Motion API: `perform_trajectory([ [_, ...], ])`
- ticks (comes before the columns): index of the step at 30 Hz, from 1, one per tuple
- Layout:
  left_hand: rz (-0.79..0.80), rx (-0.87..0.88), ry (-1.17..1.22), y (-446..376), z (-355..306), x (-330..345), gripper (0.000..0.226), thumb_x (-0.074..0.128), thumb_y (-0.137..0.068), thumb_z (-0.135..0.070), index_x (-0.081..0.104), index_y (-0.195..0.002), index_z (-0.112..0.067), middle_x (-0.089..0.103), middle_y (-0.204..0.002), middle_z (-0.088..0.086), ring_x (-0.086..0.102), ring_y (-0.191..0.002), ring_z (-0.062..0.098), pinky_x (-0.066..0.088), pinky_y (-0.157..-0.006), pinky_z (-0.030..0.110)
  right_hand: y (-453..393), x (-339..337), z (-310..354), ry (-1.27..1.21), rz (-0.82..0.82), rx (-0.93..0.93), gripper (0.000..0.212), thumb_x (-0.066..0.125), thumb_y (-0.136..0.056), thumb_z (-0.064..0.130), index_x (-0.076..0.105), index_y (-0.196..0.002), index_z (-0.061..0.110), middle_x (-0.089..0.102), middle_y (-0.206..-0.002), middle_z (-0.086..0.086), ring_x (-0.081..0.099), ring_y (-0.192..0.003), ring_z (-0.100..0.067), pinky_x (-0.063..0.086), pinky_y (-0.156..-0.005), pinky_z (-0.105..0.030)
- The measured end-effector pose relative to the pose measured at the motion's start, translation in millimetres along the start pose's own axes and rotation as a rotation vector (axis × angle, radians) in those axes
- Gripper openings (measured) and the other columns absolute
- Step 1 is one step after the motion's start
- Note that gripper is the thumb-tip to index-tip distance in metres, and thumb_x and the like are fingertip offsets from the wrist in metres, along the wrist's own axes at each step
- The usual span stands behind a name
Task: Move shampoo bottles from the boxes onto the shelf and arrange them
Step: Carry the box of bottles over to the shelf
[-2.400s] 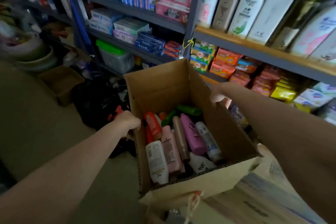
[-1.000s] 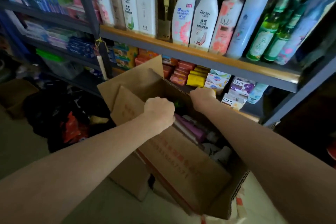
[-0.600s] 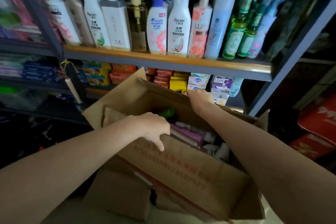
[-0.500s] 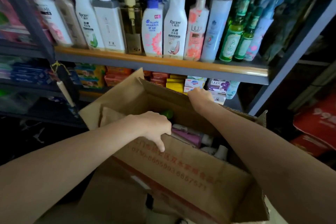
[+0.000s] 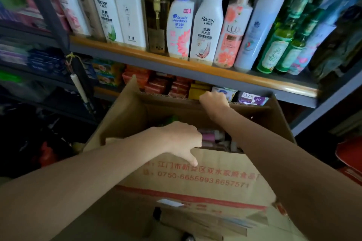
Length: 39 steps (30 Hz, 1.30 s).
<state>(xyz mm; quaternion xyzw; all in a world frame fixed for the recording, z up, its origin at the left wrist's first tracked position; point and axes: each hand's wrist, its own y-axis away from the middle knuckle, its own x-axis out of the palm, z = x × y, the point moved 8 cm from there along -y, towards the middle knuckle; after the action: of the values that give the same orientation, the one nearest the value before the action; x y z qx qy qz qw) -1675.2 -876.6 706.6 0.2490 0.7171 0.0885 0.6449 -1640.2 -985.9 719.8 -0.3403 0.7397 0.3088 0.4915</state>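
Note:
A brown cardboard box (image 5: pixel 205 178) with red print stands in front of the shelf unit. My left hand (image 5: pixel 182 139) grips its near wall, thumb down the outside and fingers curled over the rim. My right hand (image 5: pixel 214 101) grips the far rim. Inside, only a pink bottle (image 5: pixel 207 136) and pale caps show between my arms; the rest is hidden. On the wooden-edged shelf (image 5: pixel 195 64) above stand several upright shampoo bottles, among them a white one with a blue cap (image 5: pixel 179 27).
Soap packs (image 5: pixel 162 86) and Lux boxes (image 5: pixel 252 100) fill the shelf below, just behind the box. A dark upright post (image 5: pixel 51 11) stands at left, another (image 5: pixel 323 107) at right. Green bottles (image 5: pixel 278 49) crowd the shelf's right end. Red packages (image 5: pixel 350 160) lie low right.
The box has been carried from the left bay to this bay and lowered a little. Both hands keep their hold on its rims; the view has closed in on the shelf.

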Motion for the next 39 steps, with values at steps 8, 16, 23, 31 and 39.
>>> perform_trajectory([
  [8, -0.107, -0.208, 0.550, 19.1, 35.5, -13.9, 0.045, 0.040, -0.092, -0.056, 0.066, -0.114, -0.027, 0.063, -0.120, -0.002, 0.057, -0.109, 0.018, 0.044, -0.093, 0.034, 22.0, 5.3, -1.5, 0.052, 0.009, 0.028, 0.033, 0.045, -0.090, -0.005, 0.056, -0.120, 0.006, 0.059, -0.124, -0.011, 0.058, -0.114, -0.031, 0.048, -0.082, -0.037],
  [16, -0.366, -0.431, -0.177, -27.0, 87.6, -41.1, 0.056, 0.048, -0.092, -0.010, 0.025, -0.143, -0.006, 0.026, -0.149, 0.012, 0.028, -0.135, 0.031, 0.036, -0.105, 0.042, 27.8, 8.9, -26.0, 0.131, 0.034, 0.020, 0.034, 0.046, -0.091, -0.003, 0.052, -0.122, 0.007, 0.057, -0.123, -0.012, 0.057, -0.113, -0.032, 0.049, -0.079, -0.038],
  [23, -0.429, -0.464, -0.279, -56.6, 94.5, -60.6, 0.035, 0.044, -0.088, 0.008, 0.047, -0.120, -0.007, 0.063, -0.098, 0.009, 0.063, -0.091, 0.031, 0.042, -0.065, 0.034, 9.5, 5.4, -46.9, 0.177, 0.009, -0.030, 0.032, 0.047, -0.093, 0.003, 0.053, -0.123, 0.010, 0.057, -0.123, -0.009, 0.058, -0.112, -0.030, 0.047, -0.080, -0.036],
  [31, -0.481, -0.414, -0.308, -64.2, 86.6, -80.3, 0.037, 0.046, -0.088, 0.007, 0.049, -0.121, -0.010, 0.062, -0.099, 0.009, 0.060, -0.094, 0.032, 0.038, -0.064, 0.034, 8.5, 1.5, -64.7, 0.128, 0.048, 0.028, 0.036, 0.047, -0.094, 0.005, 0.045, -0.129, 0.011, 0.055, -0.123, -0.008, 0.057, -0.112, -0.029, 0.045, -0.075, -0.034],
  [39, -0.511, -0.414, -0.249, -73.9, 100.9, -92.4, 0.038, 0.046, -0.092, 0.002, 0.049, -0.127, -0.011, 0.063, -0.098, 0.009, 0.060, -0.093, 0.030, 0.039, -0.064, 0.033, -9.9, 0.2, -76.9, 0.112, 0.097, 0.111, 0.030, 0.042, -0.095, 0.004, 0.054, -0.122, 0.012, 0.058, -0.117, -0.010, 0.058, -0.107, -0.029, 0.043, -0.070, -0.033],
])
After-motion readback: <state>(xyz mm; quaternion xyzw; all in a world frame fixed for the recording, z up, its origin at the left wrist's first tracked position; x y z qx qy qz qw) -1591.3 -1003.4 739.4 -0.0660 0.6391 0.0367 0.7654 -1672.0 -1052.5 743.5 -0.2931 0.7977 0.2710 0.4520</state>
